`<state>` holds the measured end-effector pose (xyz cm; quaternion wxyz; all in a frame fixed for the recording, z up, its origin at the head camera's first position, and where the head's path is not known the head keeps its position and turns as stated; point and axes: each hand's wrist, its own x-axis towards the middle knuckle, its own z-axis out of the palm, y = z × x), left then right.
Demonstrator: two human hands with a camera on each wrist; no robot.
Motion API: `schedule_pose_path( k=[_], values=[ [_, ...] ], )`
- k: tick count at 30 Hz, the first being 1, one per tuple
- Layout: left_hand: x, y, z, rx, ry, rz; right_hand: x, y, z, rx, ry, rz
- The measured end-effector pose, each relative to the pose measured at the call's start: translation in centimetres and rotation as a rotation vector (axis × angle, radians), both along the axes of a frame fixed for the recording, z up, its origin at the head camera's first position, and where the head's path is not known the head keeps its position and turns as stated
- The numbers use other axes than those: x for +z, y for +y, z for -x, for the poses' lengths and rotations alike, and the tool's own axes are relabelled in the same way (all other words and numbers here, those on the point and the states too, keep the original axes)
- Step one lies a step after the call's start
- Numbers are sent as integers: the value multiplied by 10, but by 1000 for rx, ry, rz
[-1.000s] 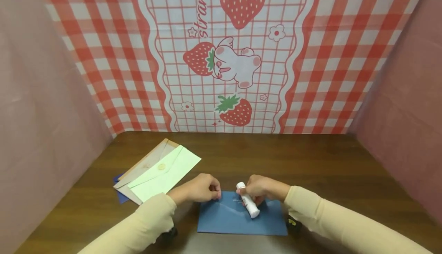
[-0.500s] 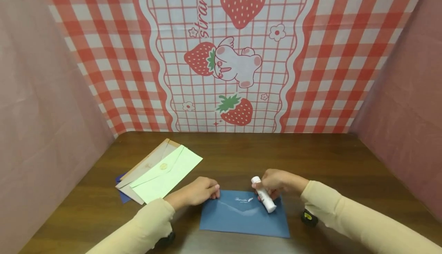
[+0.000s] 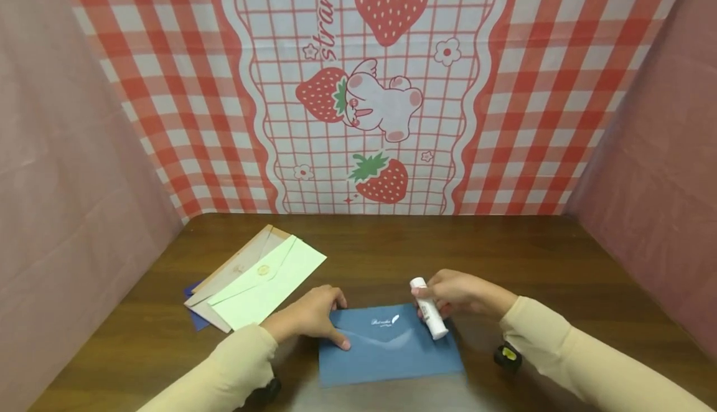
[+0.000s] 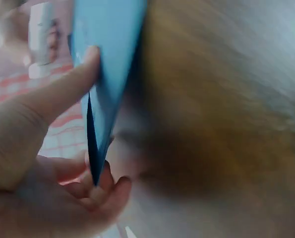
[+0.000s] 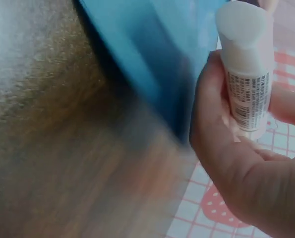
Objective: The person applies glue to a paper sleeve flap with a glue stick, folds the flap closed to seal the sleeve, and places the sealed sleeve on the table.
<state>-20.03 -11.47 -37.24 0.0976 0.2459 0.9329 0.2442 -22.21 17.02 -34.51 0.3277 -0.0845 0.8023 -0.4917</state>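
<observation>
A blue envelope with a small white print lies in front of the person, its flap folded down. At its left end my left hand holds it, the thumb on top and the fingers at the far edge. In the left wrist view the envelope stands between thumb and fingers. My right hand grips a white glue stick above the envelope's right part. A printed barcode label shows on the glue stick in the right wrist view.
At the left lies a fanned pile: a pale green envelope on top, a greyish one under it, then orange and dark blue edges. The brown table meets a checked strawberry cloth at the back.
The glue stick has moved right in my right hand, off the flap's middle. My left hand has spread, its thumb coming down onto the envelope. The white print has come into view.
</observation>
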Motion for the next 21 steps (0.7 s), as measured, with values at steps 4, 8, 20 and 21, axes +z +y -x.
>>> schedule_pose_path(
  k=[4,8,20,21],
  values=[
    [13,-21,2,0,-185,-105,1,9,0,28,-34,109],
    [28,-56,8,21,-369,-215,3,13,-3,32,-34,188],
    [40,-129,18,459,-26,-88,11,12,-18,31,-19,285],
    [36,-131,18,486,22,-50,10,11,-19,32,-15,283]
  ],
)
